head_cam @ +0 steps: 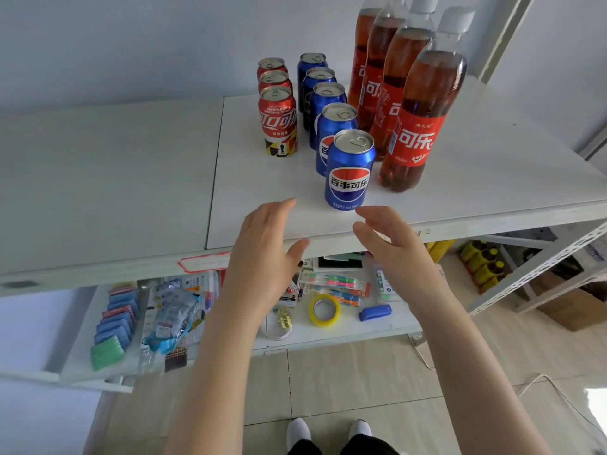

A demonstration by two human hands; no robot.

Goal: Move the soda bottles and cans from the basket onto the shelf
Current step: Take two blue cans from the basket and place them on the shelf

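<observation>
On the white shelf (131, 178) stand three rows running back from the front. Three red cola cans (278, 121) form the left row. Several blue cola cans fill the middle row, the nearest blue can (349, 170) upright close to the shelf's front edge. Several cola bottles (417, 126) with red labels and white caps make the right row. My left hand (266, 254) and my right hand (391, 244) hover just in front of and below the nearest blue can, both empty, fingers spread, touching nothing. No basket is in view.
A lower shelf (354, 333) holds small goods: green and blue packs (113, 326), a yellow tape roll (324, 310), a blue stapler (375, 312), toothbrush packs. Yellow bottles (483, 261) and a cardboard box (571, 310) sit at the right. My shoes (328, 431) stand on the tiled floor.
</observation>
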